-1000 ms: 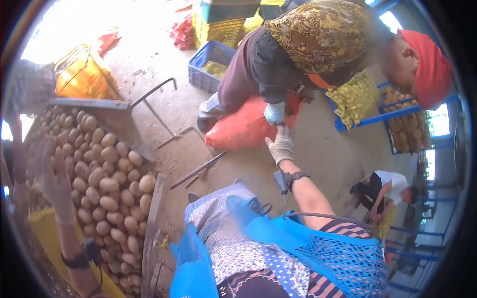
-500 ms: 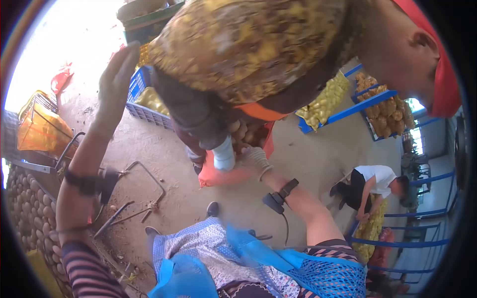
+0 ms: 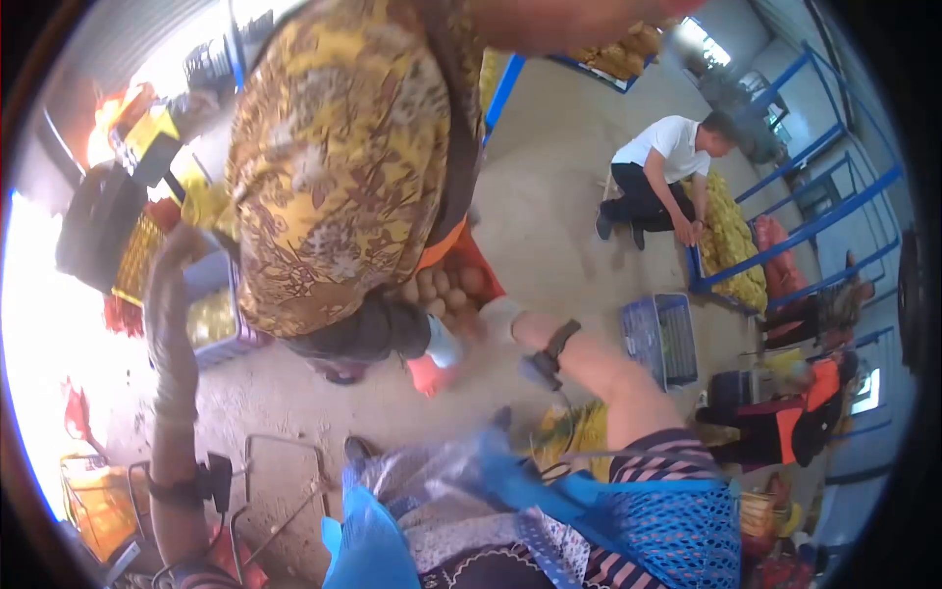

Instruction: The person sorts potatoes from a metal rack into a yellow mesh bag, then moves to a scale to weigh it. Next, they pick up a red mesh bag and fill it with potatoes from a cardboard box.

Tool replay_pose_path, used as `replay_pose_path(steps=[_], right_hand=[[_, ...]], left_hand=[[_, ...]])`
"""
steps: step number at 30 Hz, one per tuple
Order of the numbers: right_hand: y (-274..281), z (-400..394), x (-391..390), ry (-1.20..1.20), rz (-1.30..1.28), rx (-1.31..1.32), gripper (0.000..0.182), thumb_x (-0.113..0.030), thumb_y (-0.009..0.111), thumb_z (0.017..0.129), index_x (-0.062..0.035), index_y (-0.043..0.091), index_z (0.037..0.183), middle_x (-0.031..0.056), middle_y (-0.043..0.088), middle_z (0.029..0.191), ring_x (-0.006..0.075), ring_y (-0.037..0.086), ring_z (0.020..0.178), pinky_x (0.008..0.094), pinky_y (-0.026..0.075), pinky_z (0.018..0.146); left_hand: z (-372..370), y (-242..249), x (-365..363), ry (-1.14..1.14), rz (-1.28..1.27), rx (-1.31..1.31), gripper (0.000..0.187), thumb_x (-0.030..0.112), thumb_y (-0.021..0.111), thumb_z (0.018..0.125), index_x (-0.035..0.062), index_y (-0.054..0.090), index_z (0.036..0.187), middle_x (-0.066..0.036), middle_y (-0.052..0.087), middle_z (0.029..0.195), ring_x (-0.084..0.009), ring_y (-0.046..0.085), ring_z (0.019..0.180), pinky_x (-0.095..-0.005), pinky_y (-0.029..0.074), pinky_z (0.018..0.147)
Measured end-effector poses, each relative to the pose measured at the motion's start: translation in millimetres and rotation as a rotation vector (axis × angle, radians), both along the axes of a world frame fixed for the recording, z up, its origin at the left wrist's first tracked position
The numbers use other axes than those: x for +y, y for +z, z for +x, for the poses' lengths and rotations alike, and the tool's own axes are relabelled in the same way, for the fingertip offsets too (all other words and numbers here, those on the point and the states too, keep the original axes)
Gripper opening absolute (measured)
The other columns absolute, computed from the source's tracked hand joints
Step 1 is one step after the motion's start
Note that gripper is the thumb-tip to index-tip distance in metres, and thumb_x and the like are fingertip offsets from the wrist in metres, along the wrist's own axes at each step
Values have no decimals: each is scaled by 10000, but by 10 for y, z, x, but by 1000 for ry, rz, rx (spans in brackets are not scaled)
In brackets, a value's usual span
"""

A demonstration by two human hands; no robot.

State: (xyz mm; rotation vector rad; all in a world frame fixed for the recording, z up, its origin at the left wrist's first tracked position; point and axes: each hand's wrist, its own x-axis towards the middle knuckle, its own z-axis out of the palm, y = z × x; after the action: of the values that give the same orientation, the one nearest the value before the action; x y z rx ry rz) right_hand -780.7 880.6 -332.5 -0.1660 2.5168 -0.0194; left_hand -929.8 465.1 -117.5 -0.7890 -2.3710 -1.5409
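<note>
My left hand (image 3: 175, 263) is raised at the left, beside a co-worker's patterned back (image 3: 339, 157); its fingers are blurred. My right hand (image 3: 498, 319), in a pale glove, is low by the right side of a red mesh bag (image 3: 480, 253) with round, brown, potato-like produce (image 3: 446, 287) in it. Motion smears its fingers, so any grip is unclear. The co-worker bends over the bag, with a pale-gloved hand (image 3: 444, 344) at its near side, close to my right hand.
Another person (image 3: 667, 147) in a white shirt crouches by a blue-framed bin of yellow-netted produce (image 3: 731, 240). Blue crates (image 3: 659, 339) stand right of centre. A bent metal frame (image 3: 285, 442) lies at lower left. More people (image 3: 795, 412) are at far right.
The view has turned rightward, showing more people and crates. My left hand stays raised, its fingers now less spread out. My right hand remains by the red bag.
</note>
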Motion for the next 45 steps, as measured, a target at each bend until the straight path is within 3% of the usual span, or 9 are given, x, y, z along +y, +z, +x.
replay_pose_path(steps=[5,10,12,13,17,22,28,33,45], right_hand=[[-423,449,1166,-296,-262,57,234,-310,595,763,-168,709,911,73,687,921,292,647,870,381,514,763],[-499,748,1196,-141,-278,5,275,-327,588,778,-162,681,979,92,678,947,289,647,884,385,515,766],[-547,699,1222,-83,-303,11,294,-333,584,787,-159,668,1009,100,675,951,285,649,884,387,515,760],[-564,685,1195,-52,-308,17,304,-335,583,791,-158,662,1024,104,674,954,283,650,885,388,516,757],[-619,713,1293,51,-281,76,344,-347,576,807,-151,637,1083,119,668,963,275,654,885,392,516,745],[-804,1193,1931,182,-186,256,398,-361,567,827,-143,606,1157,138,660,975,265,658,886,397,517,730],[1041,1732,2983,-169,-333,-33,312,-273,574,785,-161,635,1070,92,657,950,288,642,913,408,507,774],[1133,2286,3640,-352,-412,488,315,-282,634,744,-218,635,1053,58,535,1095,316,586,949,416,486,785],[740,3865,5496,-468,-141,140,290,-288,667,724,-93,678,938,114,673,866,314,647,771,386,523,678]], left_hand=[[452,-124,1353,-164,-139,64,681,510,450,909,-6,411,1351,-139,431,1366,-243,370,1287,-374,260,1075],[453,-1216,1312,229,202,-348,453,339,398,974,38,473,1304,-98,527,1246,-205,518,1119,-325,406,967],[562,-1959,978,-163,346,-1317,253,276,426,974,101,557,1102,-40,590,1054,-153,613,849,-298,532,715],[1106,-1680,1556,134,-62,-1348,213,219,456,954,95,537,1107,-86,590,1067,-208,619,916,-351,544,753],[1159,-2535,2347,-545,296,-2138,276,187,501,891,0,535,1093,-135,585,1061,-246,578,982,-388,470,872],[1126,-2262,3996,-717,426,-1895,276,196,514,886,5,545,1083,-123,588,1037,-232,576,960,-377,470,851],[1668,-1311,5431,-795,259,-1674,275,207,529,879,11,558,1071,-110,591,1007,-215,574,933,-363,469,825],[2237,-728,6276,-881,92,-1622,275,216,542,874,16,569,1061,-99,595,982,-201,572,911,-352,469,804],[3542,-1753,7072,-908,-578,-1527,275,237,573,860,27,595,1037,-72,602,923,-167,567,857,-325,468,753]])
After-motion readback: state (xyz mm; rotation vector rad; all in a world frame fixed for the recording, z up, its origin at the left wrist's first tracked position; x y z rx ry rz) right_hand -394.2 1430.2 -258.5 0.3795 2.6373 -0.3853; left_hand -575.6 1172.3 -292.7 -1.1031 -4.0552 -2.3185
